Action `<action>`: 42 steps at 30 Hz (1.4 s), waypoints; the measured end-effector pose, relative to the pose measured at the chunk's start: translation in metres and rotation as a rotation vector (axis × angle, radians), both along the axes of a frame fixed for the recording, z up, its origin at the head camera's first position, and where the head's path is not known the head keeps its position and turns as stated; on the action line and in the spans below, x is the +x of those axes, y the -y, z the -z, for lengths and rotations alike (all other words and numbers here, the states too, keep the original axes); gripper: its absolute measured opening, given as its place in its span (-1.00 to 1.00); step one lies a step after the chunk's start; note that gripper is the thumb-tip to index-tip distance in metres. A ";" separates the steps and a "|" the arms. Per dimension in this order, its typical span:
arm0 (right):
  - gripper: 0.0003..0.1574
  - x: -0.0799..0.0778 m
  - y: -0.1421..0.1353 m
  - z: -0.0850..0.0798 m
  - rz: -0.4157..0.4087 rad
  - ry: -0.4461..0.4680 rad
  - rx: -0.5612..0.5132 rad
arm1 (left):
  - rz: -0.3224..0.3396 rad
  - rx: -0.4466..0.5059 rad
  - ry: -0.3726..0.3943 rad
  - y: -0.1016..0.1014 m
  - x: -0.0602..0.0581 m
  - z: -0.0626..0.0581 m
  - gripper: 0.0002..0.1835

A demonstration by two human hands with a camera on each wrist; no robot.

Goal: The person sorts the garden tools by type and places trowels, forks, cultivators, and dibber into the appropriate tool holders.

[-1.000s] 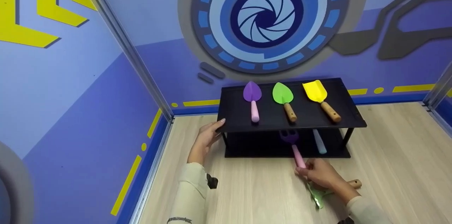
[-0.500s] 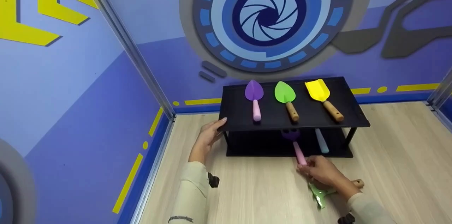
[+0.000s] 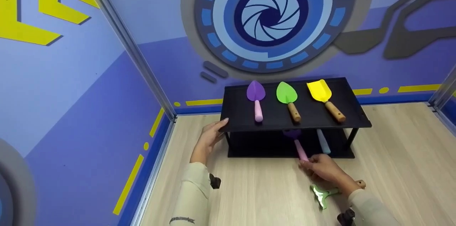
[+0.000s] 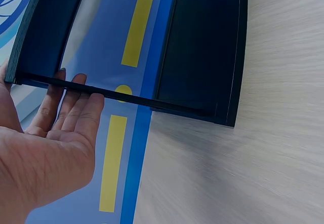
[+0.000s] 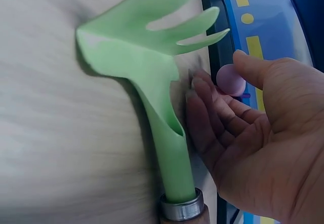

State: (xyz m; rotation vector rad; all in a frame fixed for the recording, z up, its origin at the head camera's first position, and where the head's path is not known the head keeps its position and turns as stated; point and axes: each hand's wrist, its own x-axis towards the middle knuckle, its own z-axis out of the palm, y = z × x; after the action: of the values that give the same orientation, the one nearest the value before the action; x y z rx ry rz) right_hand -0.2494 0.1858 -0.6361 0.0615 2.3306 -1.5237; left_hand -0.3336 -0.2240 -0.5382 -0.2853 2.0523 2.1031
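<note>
A black two-tier rack (image 3: pixel 270 123) stands at the back of the table. My left hand (image 3: pixel 211 136) grips its upper tier at the left front corner, thumb on top; in the left wrist view its fingers (image 4: pixel 83 110) reach behind the rack's side post. My right hand (image 3: pixel 323 167) pinches the pink handle (image 3: pixel 301 150) of a purple hand fork, whose head (image 3: pixel 293 133) lies inside the lower tier, partly hidden by the upper one. In the right wrist view the handle's round end (image 5: pixel 231 80) sits between thumb and fingers. Below that hand lies a green hand rake (image 3: pixel 322 194).
On the upper tier lie a purple trowel (image 3: pixel 255 91), a green trowel (image 3: pixel 286 92) and a yellow shovel (image 3: pixel 319 90). A pale blue handle (image 3: pixel 323 141) shows on the lower tier, its head hidden. Printed walls (image 3: pixel 160 66) stand behind and left.
My right hand has moved slightly forward, sliding the hand fork deeper into the lower tier. More of the green rake shows below it. My left hand keeps its hold on the rack.
</note>
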 end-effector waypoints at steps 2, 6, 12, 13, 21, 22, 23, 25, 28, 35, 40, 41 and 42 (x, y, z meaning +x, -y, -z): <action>-0.48 -0.001 0.001 0.000 0.011 0.022 -0.029 | -0.005 0.002 0.003 0.000 0.000 0.001 -0.37; -0.43 -0.004 0.004 0.001 0.013 0.051 -0.066 | -0.008 0.001 0.001 0.001 0.001 0.002 -0.37; -0.42 -0.009 0.008 0.003 0.012 0.120 -0.165 | -0.008 0.009 0.006 0.001 0.001 0.002 -0.35; -0.42 -0.010 0.008 0.003 0.015 0.132 -0.180 | -0.003 0.006 0.005 0.001 0.001 0.002 -0.35; -0.37 -0.016 0.012 0.005 0.034 0.164 -0.238 | 0.012 -0.001 -0.008 0.000 0.000 0.001 -0.35; -0.37 -0.016 0.012 0.005 0.039 0.165 -0.236 | 0.009 0.001 -0.003 0.000 0.000 0.000 -0.35; -0.38 -0.016 0.012 0.005 0.041 0.164 -0.234 | 0.010 -0.003 -0.003 0.000 0.000 0.000 -0.34; -0.37 -0.017 0.013 0.007 0.047 0.157 -0.226 | 0.008 -0.002 0.003 0.000 0.001 0.000 -0.33; -0.36 -0.017 0.014 0.009 0.063 0.147 -0.221 | 0.006 0.000 0.009 0.000 0.001 -0.001 -0.32; -0.35 -0.020 0.015 0.013 0.109 0.146 -0.229 | 0.007 0.002 0.009 0.000 0.001 -0.002 -0.36; -0.31 -0.022 0.015 0.014 0.129 0.140 -0.248 | 0.005 -0.002 -0.003 0.000 0.000 -0.001 -0.39; -0.29 -0.022 0.015 0.015 0.133 0.139 -0.250 | 0.006 -0.001 -0.006 0.001 0.000 -0.001 -0.39; -0.28 -0.022 0.016 0.015 0.139 0.140 -0.252 | 0.006 0.002 -0.006 0.001 0.000 0.000 -0.40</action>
State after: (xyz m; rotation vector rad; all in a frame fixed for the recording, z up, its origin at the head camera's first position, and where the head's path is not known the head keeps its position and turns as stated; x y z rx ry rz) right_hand -0.2716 0.1701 -0.6509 0.2621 2.0472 -1.8074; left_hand -0.3337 -0.2248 -0.5377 -0.2728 2.0518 2.1043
